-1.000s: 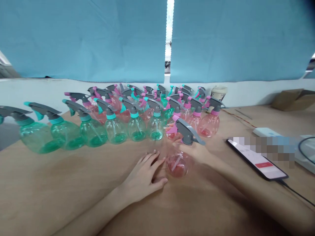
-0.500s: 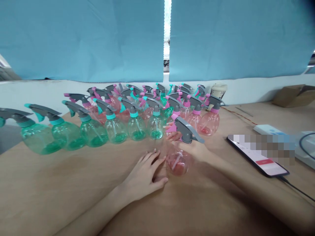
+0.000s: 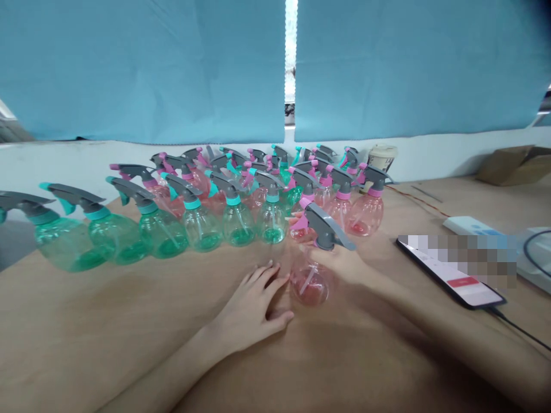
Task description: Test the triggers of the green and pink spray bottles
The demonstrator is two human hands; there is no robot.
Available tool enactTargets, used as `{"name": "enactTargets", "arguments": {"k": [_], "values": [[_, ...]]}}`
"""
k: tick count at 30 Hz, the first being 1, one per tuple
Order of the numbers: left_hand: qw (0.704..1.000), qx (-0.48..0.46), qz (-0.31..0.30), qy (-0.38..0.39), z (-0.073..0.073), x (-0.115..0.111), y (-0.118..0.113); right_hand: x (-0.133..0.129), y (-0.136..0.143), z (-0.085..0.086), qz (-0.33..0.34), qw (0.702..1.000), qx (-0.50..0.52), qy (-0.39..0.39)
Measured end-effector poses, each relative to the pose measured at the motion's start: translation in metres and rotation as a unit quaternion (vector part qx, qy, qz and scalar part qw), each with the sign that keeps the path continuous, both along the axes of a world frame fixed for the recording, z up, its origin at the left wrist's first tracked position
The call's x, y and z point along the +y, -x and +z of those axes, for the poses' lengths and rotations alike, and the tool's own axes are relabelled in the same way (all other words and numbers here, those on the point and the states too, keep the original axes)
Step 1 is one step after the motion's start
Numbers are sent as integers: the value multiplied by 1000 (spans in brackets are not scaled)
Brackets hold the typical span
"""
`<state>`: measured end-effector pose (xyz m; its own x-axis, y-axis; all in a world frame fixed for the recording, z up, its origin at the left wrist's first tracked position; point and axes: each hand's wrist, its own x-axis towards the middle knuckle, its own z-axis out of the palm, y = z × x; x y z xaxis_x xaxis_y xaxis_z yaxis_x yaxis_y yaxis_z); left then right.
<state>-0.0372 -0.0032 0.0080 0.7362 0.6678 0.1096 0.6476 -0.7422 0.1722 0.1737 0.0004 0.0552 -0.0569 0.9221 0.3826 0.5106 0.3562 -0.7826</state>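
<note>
A pink spray bottle point(image 3: 310, 287) is grasped below its gray trigger head point(image 3: 326, 222) by the grip of the right hand point(image 3: 341, 263), at the middle of the counter point(image 3: 129, 327). The left hand point(image 3: 255, 307) is laid just beside the bottle, its grip released (palm down, loosely spread), while green spray bottles point(image 3: 203, 226) are lined up beyond, to the left.

There are two hands point(image 3: 253, 307), six front-row green bottles point(image 3: 203, 226).
</note>
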Motion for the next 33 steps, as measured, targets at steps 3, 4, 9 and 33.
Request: {"name": "enactTargets", "arguments": {"k": [3, 4, 9, 33], "values": [[1000, 2, -2, 1, 0, 0, 0, -1, 1, 3, 27, 999, 31, 23], [1000, 3, -2, 1, 0, 0, 0, -1, 1, 3, 35, 998, 39, 30], [1000, -2, -4, 3, 0, 0, 0, 1, 0, 1, 48, 996, 61, 36], [1000, -12, -7, 0, -1, 0, 0, -2, 0, 4, -6, 1000, -3, 28]]}}
